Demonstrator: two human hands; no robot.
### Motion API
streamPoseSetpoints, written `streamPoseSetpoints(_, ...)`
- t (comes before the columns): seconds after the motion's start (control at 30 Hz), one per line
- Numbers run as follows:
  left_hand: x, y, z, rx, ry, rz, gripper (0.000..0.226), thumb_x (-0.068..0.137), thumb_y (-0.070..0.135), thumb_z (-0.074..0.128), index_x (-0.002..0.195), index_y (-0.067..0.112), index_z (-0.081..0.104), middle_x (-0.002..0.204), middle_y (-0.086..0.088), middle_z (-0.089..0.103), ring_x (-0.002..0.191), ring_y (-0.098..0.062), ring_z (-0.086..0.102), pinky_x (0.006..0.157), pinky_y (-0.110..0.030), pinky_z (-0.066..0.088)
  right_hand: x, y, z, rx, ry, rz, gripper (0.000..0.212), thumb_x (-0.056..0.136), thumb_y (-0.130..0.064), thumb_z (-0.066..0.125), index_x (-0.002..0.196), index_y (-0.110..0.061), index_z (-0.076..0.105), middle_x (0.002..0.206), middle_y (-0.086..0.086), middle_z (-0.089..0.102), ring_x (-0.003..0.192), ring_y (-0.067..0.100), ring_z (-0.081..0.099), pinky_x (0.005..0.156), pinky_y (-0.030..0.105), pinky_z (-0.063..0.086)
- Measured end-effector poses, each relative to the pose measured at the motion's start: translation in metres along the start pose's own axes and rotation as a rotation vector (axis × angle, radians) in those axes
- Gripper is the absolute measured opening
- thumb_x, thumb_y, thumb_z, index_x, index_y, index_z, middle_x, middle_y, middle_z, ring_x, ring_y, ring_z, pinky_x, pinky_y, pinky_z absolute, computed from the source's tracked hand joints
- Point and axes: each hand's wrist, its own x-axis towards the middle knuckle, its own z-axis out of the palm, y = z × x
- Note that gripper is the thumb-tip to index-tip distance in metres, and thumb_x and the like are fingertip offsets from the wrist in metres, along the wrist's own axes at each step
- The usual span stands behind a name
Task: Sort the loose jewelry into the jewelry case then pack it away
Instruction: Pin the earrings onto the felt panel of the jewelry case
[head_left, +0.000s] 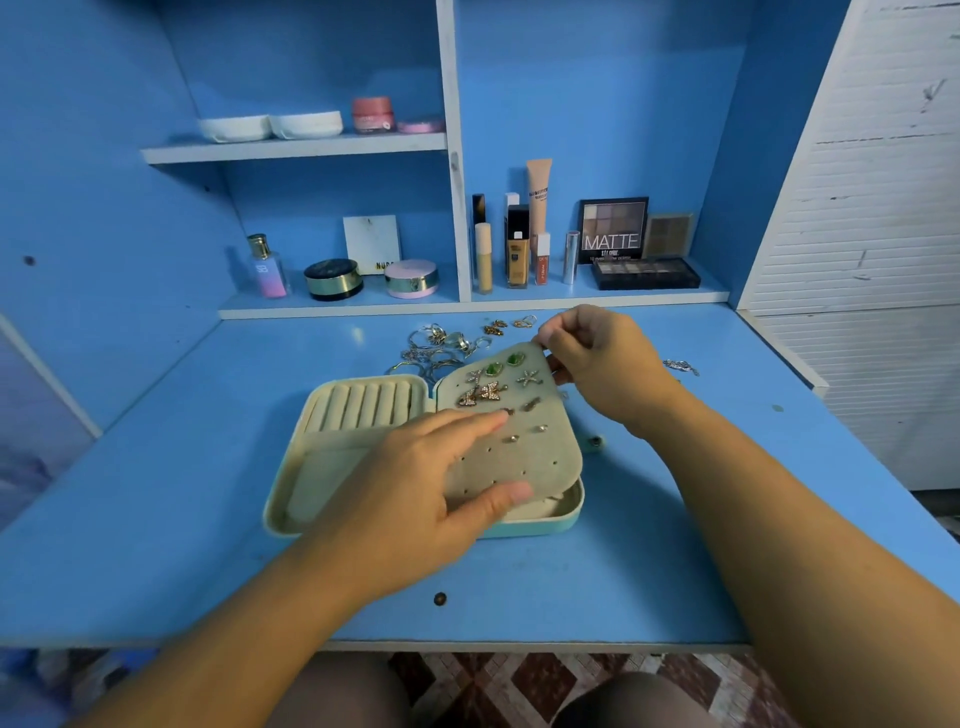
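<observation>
On the desk (623, 571): smooth blue painted or laminated board, faint sheen, marked by 2 dark spots. On the jewelry case (519, 529): smooth pale teal shell with slight gloss; cream lining inside looks matt and velvety. On the earring panel (530, 462): same matt, suede-like cloth, punched with small holes. On the earrings (483, 392): bright metal, sparkling stones; 2 carry glossy green stones. On the loose jewelry (441, 351): polished silver and gold metal. On the compact (332, 278): glossy black, gold metallic band.

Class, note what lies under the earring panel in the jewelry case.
Only the rim of the jewelry case and a strip of cream lining show under the earring panel; the panel hides everything else.
</observation>
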Motion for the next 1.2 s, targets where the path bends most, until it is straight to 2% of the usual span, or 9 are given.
streamPoseSetpoints(0.1, -0.003, -0.002, 0.001, -0.017, 0.001, 0.022, 0.074, 0.072, 0.078, 0.055, 0.131, 0.034, 0.058, 0.13, 0.024, 0.055, 0.121, 0.01, 0.047, 0.102, -0.006, 0.032, -0.002, -0.003, 0.001, 0.092, -0.002, 0.015, 0.013, 0.097, -0.015, 0.052, 0.087, -0.01, 0.059, 0.081, 0.003, 0.07, 0.058, 0.004, 0.065, 0.058, 0.015, 0.051)
streamPoseSetpoints(0.23, 0.0, -0.005, 0.001, -0.087, 0.041, 0.055, 0.066, 0.075, 0.07, 0.062, 0.126, 0.027, 0.064, 0.126, 0.02, 0.06, 0.119, 0.008, 0.051, 0.099, -0.012, 0.042, -0.005, -0.008, 0.004, 0.259, -0.004, 0.0, 0.014, 0.097, -0.011, 0.05, 0.086, -0.01, 0.059, 0.085, 0.003, 0.07, 0.064, 0.008, 0.066, 0.062, 0.018, 0.051)
streamPoseSetpoints(0.33, 0.001, -0.009, -0.001, -0.135, 0.083, 0.049, 0.064, 0.077, 0.063, 0.064, 0.127, 0.022, 0.065, 0.127, 0.015, 0.061, 0.119, 0.01, 0.05, 0.089, -0.007, 0.046, -0.009, -0.011, 0.008, 0.393, -0.023, -0.006, 0.012, 0.097, -0.012, 0.052, 0.09, -0.008, 0.061, 0.088, 0.003, 0.072, 0.07, 0.008, 0.066, 0.07, 0.019, 0.053)
streamPoseSetpoints(0.47, -0.001, -0.014, -0.002, -0.137, 0.191, 0.028, 0.06, 0.081, 0.054, 0.064, 0.128, 0.017, 0.063, 0.126, 0.009, 0.062, 0.116, 0.003, 0.056, 0.094, -0.016, 0.049, -0.015, -0.016, 0.017, 0.618, -0.144, -0.023, 0.013, 0.095, -0.009, 0.05, 0.086, -0.006, 0.058, 0.098, 0.006, 0.071, 0.081, 0.008, 0.067, 0.079, 0.018, 0.054)
streamPoseSetpoints(0.67, -0.007, -0.013, -0.002, -0.209, 0.343, -0.006, 0.041, 0.088, 0.039, 0.055, 0.121, 0.017, 0.063, 0.111, 0.013, 0.065, 0.105, 0.001, 0.062, 0.085, -0.015, 0.052, -0.024, -0.022, 0.027, 0.74, -0.183, -0.031, 0.019, 0.079, -0.02, 0.059, 0.09, -0.005, 0.06, 0.11, 0.005, 0.07, 0.108, 0.017, 0.065, 0.09, 0.023, 0.052)
streamPoseSetpoints(0.73, -0.007, -0.014, -0.002, -0.239, 0.357, -0.014, 0.038, 0.088, 0.038, 0.054, 0.121, 0.022, 0.061, 0.111, 0.016, 0.063, 0.105, 0.001, 0.061, 0.084, -0.014, 0.051, -0.028, -0.022, 0.032, 0.637, -0.158, -0.047, 0.018, 0.081, -0.023, 0.059, 0.09, -0.008, 0.062, 0.103, 0.004, 0.07, 0.102, 0.014, 0.066, 0.089, 0.024, 0.052)
streamPoseSetpoints(0.83, -0.009, -0.014, -0.002, -0.32, 0.398, -0.041, 0.035, 0.085, 0.037, 0.054, 0.118, 0.028, 0.058, 0.109, 0.016, 0.065, 0.101, -0.001, 0.065, 0.081, -0.013, 0.052, -0.037, -0.022, 0.042, 0.4, -0.119, -0.053, 0.01, 0.091, -0.018, 0.058, 0.087, -0.01, 0.062, 0.081, 0.0, 0.064, 0.076, 0.008, 0.061, 0.075, 0.022, 0.051)
streamPoseSetpoints(0.97, -0.01, -0.015, -0.002, -0.389, 0.47, -0.049, 0.033, 0.081, 0.035, 0.055, 0.114, 0.031, 0.057, 0.103, 0.011, 0.068, 0.094, 0.0, 0.067, 0.075, -0.01, 0.051, -0.045, -0.022, 0.054, 0.436, -0.173, -0.01, 0.011, 0.094, -0.01, 0.054, 0.084, -0.008, 0.058, 0.075, 0.003, 0.059, 0.066, 0.009, 0.061, 0.067, 0.021, 0.052)
streamPoseSetpoints(1.2, -0.01, -0.019, 0.002, -0.425, 0.497, -0.042, 0.032, 0.081, 0.035, 0.056, 0.113, 0.031, 0.058, 0.104, 0.004, 0.07, 0.093, -0.012, 0.07, 0.076, -0.023, 0.056, -0.053, -0.024, 0.063, 0.53, -0.221, -0.019, 0.011, 0.092, -0.011, 0.054, 0.085, -0.004, 0.058, 0.072, 0.004, 0.061, 0.067, 0.013, 0.06, 0.069, 0.022, 0.054)
